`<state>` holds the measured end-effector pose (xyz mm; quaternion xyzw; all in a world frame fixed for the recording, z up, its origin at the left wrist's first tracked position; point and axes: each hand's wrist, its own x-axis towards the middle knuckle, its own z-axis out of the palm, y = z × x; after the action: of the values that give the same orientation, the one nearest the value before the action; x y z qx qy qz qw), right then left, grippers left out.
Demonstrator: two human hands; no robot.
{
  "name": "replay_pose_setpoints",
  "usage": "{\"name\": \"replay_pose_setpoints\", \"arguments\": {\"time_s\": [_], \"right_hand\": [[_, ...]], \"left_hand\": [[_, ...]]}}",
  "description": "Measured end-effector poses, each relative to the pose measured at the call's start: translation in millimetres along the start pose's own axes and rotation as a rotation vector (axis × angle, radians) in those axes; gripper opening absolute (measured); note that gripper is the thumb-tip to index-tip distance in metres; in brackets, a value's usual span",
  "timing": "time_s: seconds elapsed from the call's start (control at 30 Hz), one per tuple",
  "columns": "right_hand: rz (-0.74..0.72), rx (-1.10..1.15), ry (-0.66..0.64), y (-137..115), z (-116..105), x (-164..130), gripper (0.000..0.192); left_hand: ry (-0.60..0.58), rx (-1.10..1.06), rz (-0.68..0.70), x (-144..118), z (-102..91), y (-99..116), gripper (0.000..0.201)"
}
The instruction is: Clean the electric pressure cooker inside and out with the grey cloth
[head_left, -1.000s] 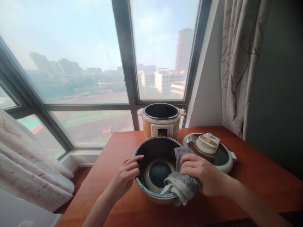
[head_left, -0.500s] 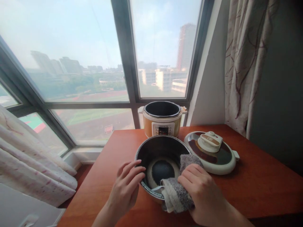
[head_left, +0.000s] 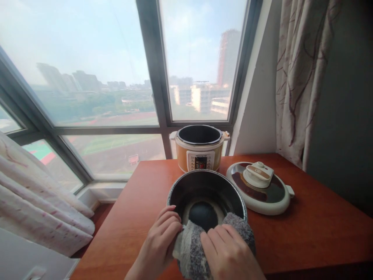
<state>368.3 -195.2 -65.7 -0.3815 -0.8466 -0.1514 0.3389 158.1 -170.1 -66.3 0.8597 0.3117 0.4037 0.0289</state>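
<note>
Inner pot (head_left: 204, 186), cloth (head_left: 192, 249) over rim

Inner pot (head_left: 205, 190) before cooker (head_left: 199, 149), lid (head_left: 259, 188) at right, on table (head_left: 314, 229)

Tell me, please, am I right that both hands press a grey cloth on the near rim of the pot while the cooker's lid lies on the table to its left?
Not quite: the head view shows the lid lying right of the pot, not left. The rest holds.
</note>
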Motion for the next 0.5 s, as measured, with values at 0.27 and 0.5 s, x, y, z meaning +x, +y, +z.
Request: {"name": "replay_pose_setpoints", "arguments": {"time_s": [0.27, 0.5], "right_hand": [[-0.092, 0.164, -0.28, 32, -34, 2, 0.011], [-0.036, 0.353, -0.639, 86, -70, 18, 0.047]], "left_hand": [[0.014, -0.036, 0.08, -4, -3.3, -22, 0.021], [-0.048, -0.101, 0.054, 6, -14.8, -46, 0.033]]}}
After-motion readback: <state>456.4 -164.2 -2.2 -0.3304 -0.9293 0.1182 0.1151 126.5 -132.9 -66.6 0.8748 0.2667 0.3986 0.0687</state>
